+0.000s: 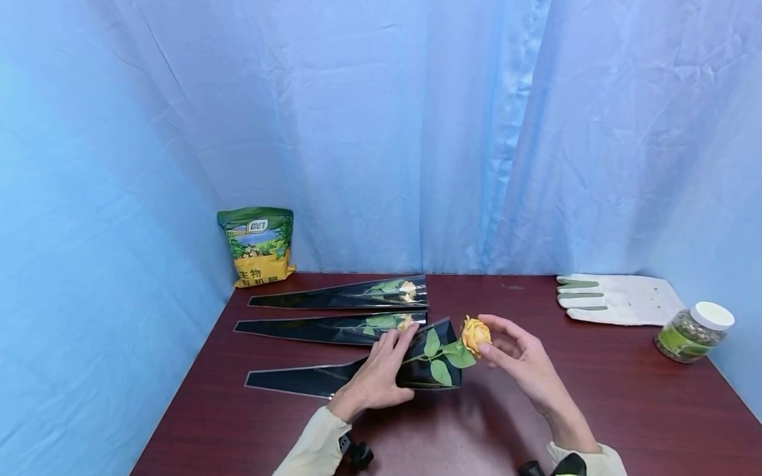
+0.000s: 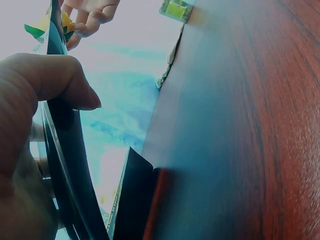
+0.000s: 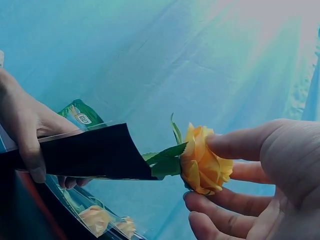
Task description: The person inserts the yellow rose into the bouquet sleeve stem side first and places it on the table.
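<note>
My left hand [image 1: 381, 377] grips a black, clear-fronted flower sleeve [image 1: 297, 380] near its wide end, thumb on one side and fingers on the other. A yellow rose [image 1: 475, 334] lies with its stem inside that sleeve, while the bloom and a leaf stick out past the wide mouth. In the right wrist view my right hand [image 3: 265, 185] holds the bloom [image 3: 202, 162] between thumb and fingers. The sleeve's wide end is raised off the table, as the left wrist view shows. The lower stem is hidden behind my left hand.
Behind lie two more black sleeves [image 1: 309, 299], each with a yellow rose inside. A fertilizer bag [image 1: 258, 248] stands at the back left. On the right are white-and-green gloves [image 1: 631, 304] and a white-lidded jar [image 1: 690, 337]. Blue curtains surround the dark red table [image 1: 613, 383].
</note>
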### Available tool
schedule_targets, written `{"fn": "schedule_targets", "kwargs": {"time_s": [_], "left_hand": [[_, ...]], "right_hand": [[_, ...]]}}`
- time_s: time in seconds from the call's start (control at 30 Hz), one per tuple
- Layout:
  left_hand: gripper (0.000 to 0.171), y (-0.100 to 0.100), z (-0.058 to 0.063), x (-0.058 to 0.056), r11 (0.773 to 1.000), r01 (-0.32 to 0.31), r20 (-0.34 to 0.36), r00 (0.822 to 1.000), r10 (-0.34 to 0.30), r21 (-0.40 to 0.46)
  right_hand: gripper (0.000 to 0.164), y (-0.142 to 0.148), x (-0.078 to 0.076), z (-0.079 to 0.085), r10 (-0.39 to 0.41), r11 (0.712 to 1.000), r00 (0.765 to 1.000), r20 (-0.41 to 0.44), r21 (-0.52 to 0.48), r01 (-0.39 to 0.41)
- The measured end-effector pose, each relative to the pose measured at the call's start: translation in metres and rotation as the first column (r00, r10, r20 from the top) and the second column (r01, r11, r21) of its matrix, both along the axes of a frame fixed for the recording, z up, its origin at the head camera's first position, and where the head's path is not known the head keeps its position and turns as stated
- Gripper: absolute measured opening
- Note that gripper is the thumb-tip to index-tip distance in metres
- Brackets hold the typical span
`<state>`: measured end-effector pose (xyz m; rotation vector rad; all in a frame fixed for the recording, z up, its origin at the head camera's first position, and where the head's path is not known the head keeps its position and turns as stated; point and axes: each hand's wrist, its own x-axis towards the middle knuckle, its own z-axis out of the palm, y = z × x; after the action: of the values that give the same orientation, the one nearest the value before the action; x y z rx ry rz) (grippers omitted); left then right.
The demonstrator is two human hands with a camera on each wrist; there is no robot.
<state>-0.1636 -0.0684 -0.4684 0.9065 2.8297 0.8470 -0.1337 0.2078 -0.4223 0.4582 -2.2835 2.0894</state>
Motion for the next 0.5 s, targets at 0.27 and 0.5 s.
{"fn": "schedule_targets", "kwargs": {"time_s": [0.27, 0.5], "left_hand": [[0.112, 0.001, -0.001, 0.0, 1.0, 0.006, -0.042, 0.999, -0.007, -0.025], [0.113, 0.002, 0.0, 0.001, 0.998, -0.011, -0.078, 0.997, 0.007, -0.056]], "right_hand": [[0.047, -0.003, 0.0, -0.005, 0.039, 0.998, 0.999, -0.016, 0.042, -0.039], [0.039, -0.015, 0.003, -0.001, -0.147, 0.968, 0.989, -0.002, 0.207, 0.144]]}}
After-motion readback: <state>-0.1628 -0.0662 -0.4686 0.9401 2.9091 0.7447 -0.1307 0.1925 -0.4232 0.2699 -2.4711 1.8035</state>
